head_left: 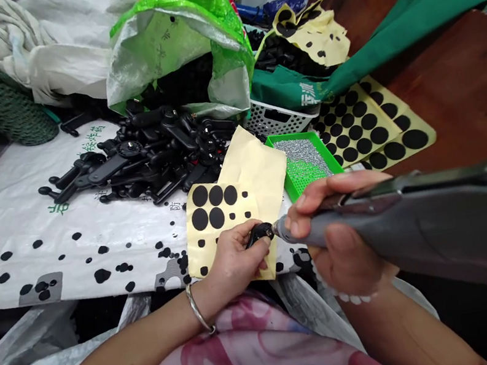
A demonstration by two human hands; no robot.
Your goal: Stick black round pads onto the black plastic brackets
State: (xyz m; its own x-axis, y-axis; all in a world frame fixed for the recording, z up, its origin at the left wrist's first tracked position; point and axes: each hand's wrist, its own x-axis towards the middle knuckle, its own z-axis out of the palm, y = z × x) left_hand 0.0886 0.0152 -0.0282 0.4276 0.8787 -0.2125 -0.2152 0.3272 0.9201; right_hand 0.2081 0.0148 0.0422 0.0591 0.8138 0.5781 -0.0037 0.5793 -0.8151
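Observation:
Pinched between the thumb and fingers of my left hand (239, 255) is a small black plastic part (260, 233). My right hand (342, 241) is wrapped round a grey electric screwdriver (398, 212), whose tip meets the black part. Beneath my left hand lies a yellow backing sheet (247, 203) with round black stickers (215, 195). A green tray (292, 177) of small silvery screws (302, 155) sits just beyond my right hand. The far side of the black part is hidden by my fingers.
Many black plastic parts (150, 154) are heaped on the white covering (106, 230), before an open green bag (182, 37). More sticker sheets (360, 125) and a white basket (279, 119) lie at the back right. Loose black discs (103, 275) dot the left. A mesh-covered bottle (1, 101) stands far left.

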